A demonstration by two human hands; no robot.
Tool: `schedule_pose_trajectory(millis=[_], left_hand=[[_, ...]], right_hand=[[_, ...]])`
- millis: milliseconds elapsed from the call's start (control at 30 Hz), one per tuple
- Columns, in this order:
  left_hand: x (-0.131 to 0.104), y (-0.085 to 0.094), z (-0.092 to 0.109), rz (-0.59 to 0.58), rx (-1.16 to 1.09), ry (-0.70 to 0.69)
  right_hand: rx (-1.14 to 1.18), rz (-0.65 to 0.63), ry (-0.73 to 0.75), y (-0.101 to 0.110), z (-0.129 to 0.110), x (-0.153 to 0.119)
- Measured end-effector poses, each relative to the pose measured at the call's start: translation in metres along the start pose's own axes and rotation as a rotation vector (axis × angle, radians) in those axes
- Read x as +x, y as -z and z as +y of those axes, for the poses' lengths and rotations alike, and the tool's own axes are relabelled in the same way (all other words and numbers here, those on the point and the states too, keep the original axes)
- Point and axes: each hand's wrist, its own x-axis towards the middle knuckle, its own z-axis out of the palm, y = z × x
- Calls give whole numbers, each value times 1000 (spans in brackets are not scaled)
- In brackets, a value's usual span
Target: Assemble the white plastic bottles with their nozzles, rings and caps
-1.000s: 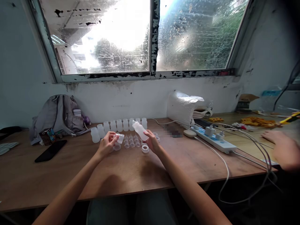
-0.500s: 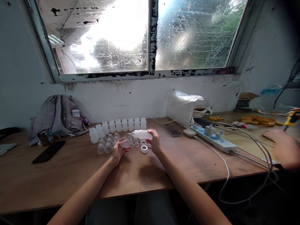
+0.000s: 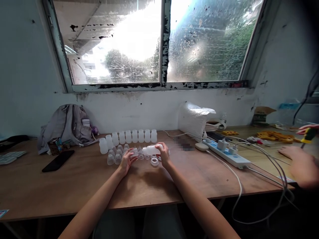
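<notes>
My left hand [image 3: 127, 161] is closed around a small clear plastic cap [image 3: 135, 152]. In my right hand [image 3: 163, 154] a translucent white bottle [image 3: 150, 150] lies on its side, its narrow end pointing left at the cap. Behind both hands stands a row of frosted white bottles [image 3: 135, 135]. Clear domed caps [image 3: 111, 159] are grouped left of my left hand. White rings [image 3: 154, 161] lie on the brown table just below the held bottle, partly hidden by my right hand.
A black phone [image 3: 58, 161] and a grey backpack [image 3: 71, 124] are at the left. Rightward are a white power strip [image 3: 228, 153], loose cables [image 3: 238, 177] and a white bag [image 3: 191, 120]. Another person's hand [image 3: 290, 152] rests near yellow parts [image 3: 275, 136] at far right.
The cap and the bottle are nearer each other, and the bottle's thin tip no longer shows. The view has shifted slightly. At the far right, the other person's yellow tool has moved.
</notes>
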Motion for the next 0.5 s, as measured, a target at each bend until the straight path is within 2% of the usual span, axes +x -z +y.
schedule_pose_trajectory(millis=[233,500], left_hand=[[-9,-5,5,-135,40,16],[-7,-3,1,-130,85,3]], right_hand=[[-17,-85,-5,-2,7,-1],[-28,-123,-10,-4,10,-4]])
